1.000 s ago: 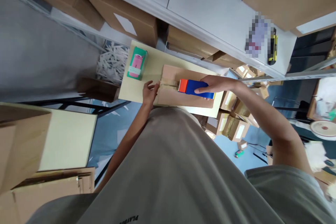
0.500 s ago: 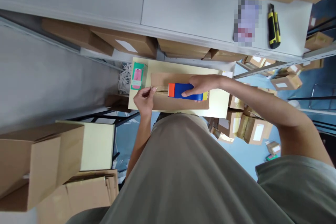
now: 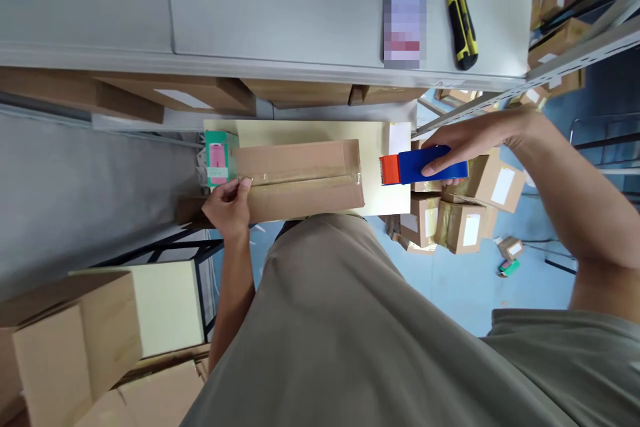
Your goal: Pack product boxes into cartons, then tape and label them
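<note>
A long, narrow cardboard box (image 3: 305,195) lies on the pale yellow tabletop (image 3: 300,130), with clear tape (image 3: 305,180) running along its top seam. The tape folds over the box's right end. At the left end, my left hand (image 3: 230,207) is closed, thumb and fingers gripping the box's edge beside the tape. My right hand (image 3: 445,157) is wrapped round a blue tape dispenser (image 3: 413,167) with an orange, toothed front. It hangs beyond the right end of the box, apart from it.
A green box with a pink picture (image 3: 217,153) stands at the table's left end. On the grey shelf (image 3: 280,7) above lie a yellow-black utility knife (image 3: 463,23) and a blurred-out item (image 3: 405,13). Cardboard boxes (image 3: 465,220) are piled at right; others (image 3: 75,340) stand lower left.
The tape dispenser has moved right in my right hand, off the box and past its end. Tape now lies along the seam. My left hand has come down onto the box's left end.
</note>
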Demonstrator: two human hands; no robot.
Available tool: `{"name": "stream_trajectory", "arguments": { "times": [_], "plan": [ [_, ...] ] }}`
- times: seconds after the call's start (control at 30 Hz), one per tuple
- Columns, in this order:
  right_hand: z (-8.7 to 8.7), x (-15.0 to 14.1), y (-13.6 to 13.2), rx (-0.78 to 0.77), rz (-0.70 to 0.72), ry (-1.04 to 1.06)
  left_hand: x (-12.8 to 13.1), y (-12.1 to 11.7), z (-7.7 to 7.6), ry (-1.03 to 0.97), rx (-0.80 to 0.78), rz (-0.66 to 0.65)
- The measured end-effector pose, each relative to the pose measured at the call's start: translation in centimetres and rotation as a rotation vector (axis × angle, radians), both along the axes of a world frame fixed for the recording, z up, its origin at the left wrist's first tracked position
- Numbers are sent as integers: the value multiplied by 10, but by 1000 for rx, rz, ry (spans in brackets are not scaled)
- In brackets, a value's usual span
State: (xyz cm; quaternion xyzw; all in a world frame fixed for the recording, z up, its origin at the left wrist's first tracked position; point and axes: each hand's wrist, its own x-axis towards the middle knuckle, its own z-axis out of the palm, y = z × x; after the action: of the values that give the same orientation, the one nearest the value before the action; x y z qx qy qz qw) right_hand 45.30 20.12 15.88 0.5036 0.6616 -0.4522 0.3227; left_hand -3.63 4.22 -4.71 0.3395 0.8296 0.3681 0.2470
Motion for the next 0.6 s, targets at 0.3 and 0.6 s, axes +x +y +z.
{"name": "stream_trajectory", "arguments": {
  "times": [0.3,0.6],
  "plan": [
    [-76,-16,-9,-64,13,23,1,1,-2,7,-2,-5],
    [-94,-46,-51,120,25,-3,-2,1,-2,24,-18,-21]
  ]
}}
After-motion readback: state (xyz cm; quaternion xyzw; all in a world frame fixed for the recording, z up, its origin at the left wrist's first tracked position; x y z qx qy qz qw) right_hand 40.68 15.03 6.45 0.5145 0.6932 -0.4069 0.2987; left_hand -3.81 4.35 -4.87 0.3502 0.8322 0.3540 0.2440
